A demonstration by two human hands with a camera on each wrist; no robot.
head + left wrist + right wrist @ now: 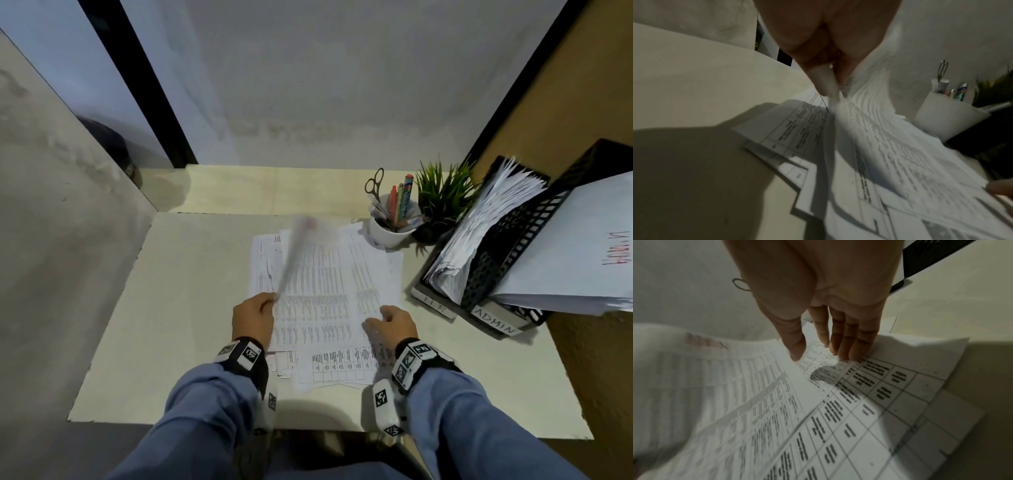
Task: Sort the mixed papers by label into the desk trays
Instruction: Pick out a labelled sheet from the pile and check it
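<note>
A loose pile of printed sheets [329,291] lies at the middle of the desk [164,342]. My left hand [270,301] pinches the near left corner of one sheet [301,246], which stands lifted and blurred, with a red label near its top. In the left wrist view the fingertips [828,87] pinch that sheet [875,68] above the pile [900,162]. My right hand [376,317] rests on the pile's right side; its straight fingers [842,345] touch the pile [869,402]. Two black trays stand at the right, labelled HR [435,305] and ADMIN [495,322], both holding papers.
A white cup [394,229] with scissors and pens and a small green plant [442,195] stand behind the pile, close to the trays. A white sheet with red writing [582,246] lies on the ADMIN tray. Walls close off the desk on the left, back and right.
</note>
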